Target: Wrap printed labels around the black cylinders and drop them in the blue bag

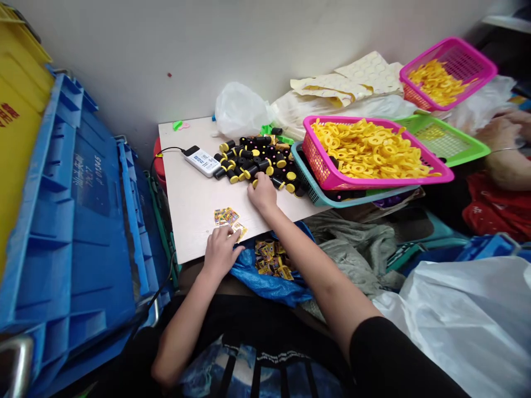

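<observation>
Black yellow-capped cylinders [253, 160], dozens, lie heaped on a white tabletop [194, 193]. Right hand [263, 193] curled against the heap's edge, grip unclear. Left hand [220, 251] half-closed on printed cards [226, 216]. Two pink baskets [373, 183] hold yellow rings [369, 149].

This is a cramped small-parts handwork workshop. Loose black-and-yellow cylindrical parts [253, 160] lie on the table [194, 221]. A blue plastic crate [78, 210] stands left of the table, pink baskets [373, 181] of yellow rings [365, 149] sit beyond its right end, and a co-worker's hand [500, 132] is further right.
</observation>
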Motion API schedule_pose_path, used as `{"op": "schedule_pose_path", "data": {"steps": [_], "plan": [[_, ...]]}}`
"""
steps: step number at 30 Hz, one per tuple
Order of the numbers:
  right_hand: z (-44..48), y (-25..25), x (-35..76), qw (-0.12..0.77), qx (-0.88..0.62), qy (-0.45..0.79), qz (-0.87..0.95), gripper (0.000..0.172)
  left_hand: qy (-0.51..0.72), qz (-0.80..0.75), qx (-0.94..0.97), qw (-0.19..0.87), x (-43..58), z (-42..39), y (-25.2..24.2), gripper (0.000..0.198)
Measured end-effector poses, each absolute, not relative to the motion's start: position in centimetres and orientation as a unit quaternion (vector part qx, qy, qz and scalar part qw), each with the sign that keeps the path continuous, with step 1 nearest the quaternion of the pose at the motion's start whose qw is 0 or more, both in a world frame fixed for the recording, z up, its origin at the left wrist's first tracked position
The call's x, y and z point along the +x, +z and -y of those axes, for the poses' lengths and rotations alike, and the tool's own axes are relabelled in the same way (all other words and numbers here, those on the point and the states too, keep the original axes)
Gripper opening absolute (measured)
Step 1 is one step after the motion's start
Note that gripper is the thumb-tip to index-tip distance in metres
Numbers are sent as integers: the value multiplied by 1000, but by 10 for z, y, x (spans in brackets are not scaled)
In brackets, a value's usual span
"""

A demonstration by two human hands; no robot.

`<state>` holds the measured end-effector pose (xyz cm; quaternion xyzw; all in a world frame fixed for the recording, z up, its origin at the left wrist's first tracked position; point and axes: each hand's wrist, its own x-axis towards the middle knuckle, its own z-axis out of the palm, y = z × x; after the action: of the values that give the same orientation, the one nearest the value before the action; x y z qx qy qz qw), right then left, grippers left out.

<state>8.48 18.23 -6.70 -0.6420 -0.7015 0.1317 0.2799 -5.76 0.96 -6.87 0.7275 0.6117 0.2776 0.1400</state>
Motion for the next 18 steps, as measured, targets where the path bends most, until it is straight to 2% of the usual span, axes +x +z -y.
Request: {"op": "schedule_pose_path", "data": {"steps": [2,5,8,11,14,18], "plan": [[-175,-63,98,347,-620,166,684,29,317,-610,703,182,-55,-3,-71,18],[-151,-54,119,439,-604,263,611,24,461,-629,549,301,-49,0,-65,7],[-114,-43,135,482,-552,423,532,25,584,-573,307,486,-38,-5,-44,22],[-74,-28,146,448,-480,537,530,38,594,-485,191,613,-24,-10,-18,36],[-47,-10,153,377,-449,608,536,43,584,-478,211,622,-12,-11,-2,39],[-35,6,156,372,-445,610,540,44,570,-515,305,563,-1,-8,3,47]]}}
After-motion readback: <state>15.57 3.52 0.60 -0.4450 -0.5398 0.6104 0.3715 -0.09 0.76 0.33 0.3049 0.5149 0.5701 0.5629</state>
